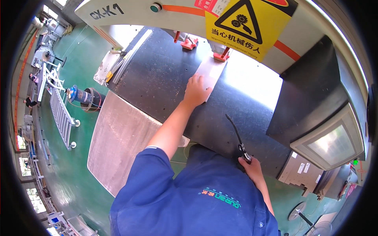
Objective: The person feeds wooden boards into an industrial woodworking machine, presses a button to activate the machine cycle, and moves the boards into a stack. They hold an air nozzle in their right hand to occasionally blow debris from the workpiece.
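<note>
Strip: on blk table, far end at red foot; looks placed, can't tell if clamped.
L hand: my fingers loosely spread on strip, not wrapped round it.
R hand: I grip nozzle tool nr table's near edge, tip off strip.
Work left: can't tell.
In way: machine beam over far edge; console by R edge.

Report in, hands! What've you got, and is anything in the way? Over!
Left hand on pale flat strip. Right hand holding black tool with thin curved nozzle. Red clamp foot at strip's far end.
</note>
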`<state>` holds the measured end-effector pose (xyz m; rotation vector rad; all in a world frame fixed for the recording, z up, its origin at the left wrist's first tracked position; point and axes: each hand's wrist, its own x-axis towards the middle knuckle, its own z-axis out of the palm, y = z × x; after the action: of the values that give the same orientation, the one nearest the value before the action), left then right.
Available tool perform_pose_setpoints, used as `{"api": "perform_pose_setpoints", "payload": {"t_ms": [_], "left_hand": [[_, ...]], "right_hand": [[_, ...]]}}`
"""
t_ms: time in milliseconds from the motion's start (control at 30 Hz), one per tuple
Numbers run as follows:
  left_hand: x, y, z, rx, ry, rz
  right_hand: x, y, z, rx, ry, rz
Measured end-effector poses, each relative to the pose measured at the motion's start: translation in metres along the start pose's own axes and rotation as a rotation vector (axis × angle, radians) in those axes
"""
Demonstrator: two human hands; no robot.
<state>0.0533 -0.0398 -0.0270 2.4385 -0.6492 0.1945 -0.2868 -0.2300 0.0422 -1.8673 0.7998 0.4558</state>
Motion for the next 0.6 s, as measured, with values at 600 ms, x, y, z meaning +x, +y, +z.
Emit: {"api": "perform_pose_setpoints", "payload": {"t_ms": [600], "left_hand": [[0.021,0.001,0.032,0.283,0.028,0.113]], "right_hand": [[-0.014,-0.031,0.017,0.254,0.166,0.127]]}}
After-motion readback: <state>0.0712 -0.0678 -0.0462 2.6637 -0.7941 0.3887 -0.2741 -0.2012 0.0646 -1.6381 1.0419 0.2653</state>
